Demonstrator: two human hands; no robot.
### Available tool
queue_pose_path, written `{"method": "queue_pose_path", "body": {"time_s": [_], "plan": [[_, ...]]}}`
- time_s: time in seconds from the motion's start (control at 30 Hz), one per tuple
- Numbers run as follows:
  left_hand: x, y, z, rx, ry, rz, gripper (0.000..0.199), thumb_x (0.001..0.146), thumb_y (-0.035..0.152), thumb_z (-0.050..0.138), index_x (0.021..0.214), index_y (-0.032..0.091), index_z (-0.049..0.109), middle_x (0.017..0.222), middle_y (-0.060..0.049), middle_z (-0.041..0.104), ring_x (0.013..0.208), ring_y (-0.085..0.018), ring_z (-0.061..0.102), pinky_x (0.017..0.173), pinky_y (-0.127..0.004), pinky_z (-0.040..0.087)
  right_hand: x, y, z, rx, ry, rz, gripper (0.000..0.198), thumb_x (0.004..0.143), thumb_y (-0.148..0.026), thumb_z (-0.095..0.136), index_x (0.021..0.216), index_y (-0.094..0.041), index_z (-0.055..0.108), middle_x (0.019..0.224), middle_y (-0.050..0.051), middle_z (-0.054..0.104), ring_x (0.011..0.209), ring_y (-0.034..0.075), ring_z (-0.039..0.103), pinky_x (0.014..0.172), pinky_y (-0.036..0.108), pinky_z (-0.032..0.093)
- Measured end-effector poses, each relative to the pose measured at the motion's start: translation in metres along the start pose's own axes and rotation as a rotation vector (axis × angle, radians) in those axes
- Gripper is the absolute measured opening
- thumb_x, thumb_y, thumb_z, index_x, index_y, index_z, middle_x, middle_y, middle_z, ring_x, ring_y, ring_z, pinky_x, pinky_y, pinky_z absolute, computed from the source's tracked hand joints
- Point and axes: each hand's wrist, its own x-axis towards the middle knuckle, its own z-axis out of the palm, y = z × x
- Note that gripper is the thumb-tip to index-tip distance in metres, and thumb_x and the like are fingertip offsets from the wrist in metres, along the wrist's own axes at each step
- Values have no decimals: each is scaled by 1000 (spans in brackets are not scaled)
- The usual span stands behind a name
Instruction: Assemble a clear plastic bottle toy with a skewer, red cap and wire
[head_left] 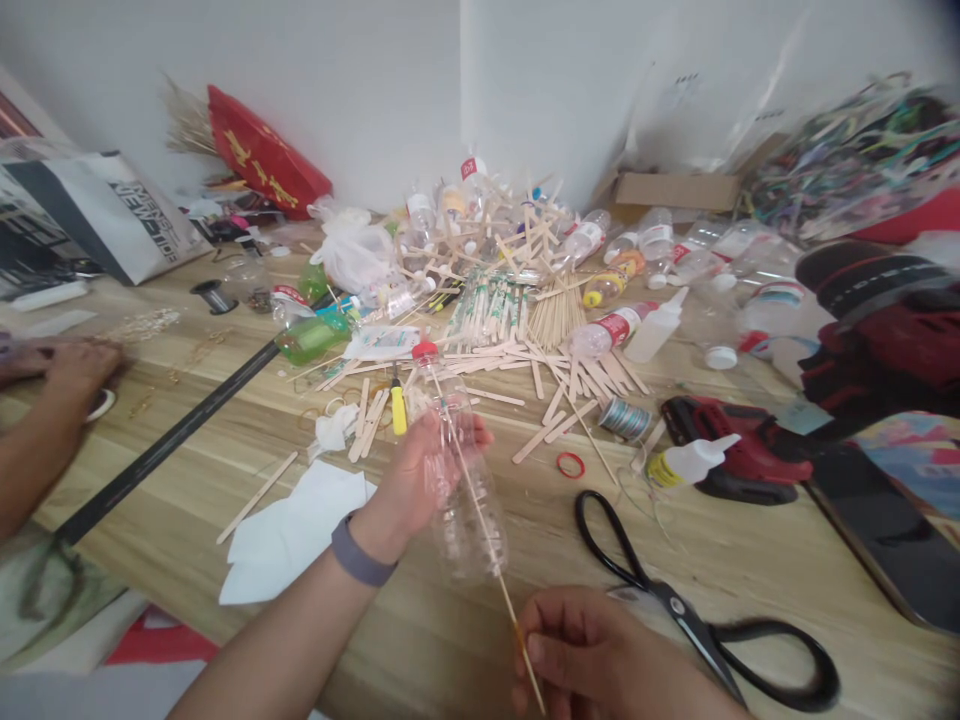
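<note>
My left hand (416, 465) is wrapped round a clear plastic bottle (469, 505) with a red cap, held tilted over the table. A thin wooden stick (480, 520) runs lengthwise along the bottle and sticks out past its bottom end. My right hand (577, 650) pinches the stick's near end, low in the view. The fingers of my left hand are seen partly through the clear plastic. Black-handled scissors (679, 605) lie just right of my right hand. White paper (289, 535) lies left of the bottle, beside a yellow-handled tool (398, 408).
Craft sticks (525, 352), plastic bottles (585, 238) and skewers (559, 315) are heaped at the back. To the right lie a thread spool (626, 419), a glue bottle (690, 460), a red power tool (739, 450) and a phone (892, 530). A co-worker's hand (82, 370) rests at left.
</note>
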Motion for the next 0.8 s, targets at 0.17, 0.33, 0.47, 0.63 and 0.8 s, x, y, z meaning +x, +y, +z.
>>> {"method": "queue_pose_path", "body": {"time_s": [0.17, 0.33, 0.47, 0.63, 0.8], "plan": [[1, 0, -1, 13, 0, 26, 36, 70, 41, 77, 92, 15, 67, 84, -6, 74, 80, -20, 69, 84, -33, 52, -10, -11, 7, 41, 27, 20, 49, 70, -54, 74, 88, -10, 66, 78, 9, 73, 48, 6, 56, 42, 16, 33], [-1, -2, -3, 49, -12, 54, 33, 71, 43, 77, 89, 16, 69, 86, -5, 74, 81, -20, 69, 86, -34, 52, 1, 0, -2, 74, -36, -22, 48, 64, -54, 79, 77, -12, 60, 67, 3, 68, 47, 8, 59, 45, 17, 37], [-3, -6, -3, 67, -60, 47, 33, 70, 42, 77, 92, 19, 68, 87, -5, 74, 82, -22, 69, 83, -35, 52, 16, 19, -11, 70, -24, -57, 55, 57, -58, 81, 73, -17, 50, 65, 0, 65, 40, 6, 55, 42, 18, 36], [-2, -5, -1, 43, -44, 46, 35, 67, 42, 80, 91, 19, 69, 86, -4, 75, 81, -21, 69, 82, -34, 53, 16, 23, -13, 58, 18, -77, 66, 43, -60, 87, 77, -18, 48, 65, -5, 61, 38, 3, 48, 37, 14, 30], [-4, 1, 3, 47, -55, 46, 31, 73, 44, 76, 90, 19, 73, 83, -1, 76, 82, -17, 69, 85, -27, 52, 3, 8, -11, 0, -43, -37, 56, 68, -68, 70, 86, -16, 63, 83, 9, 72, 49, 8, 59, 40, 14, 33]]}}
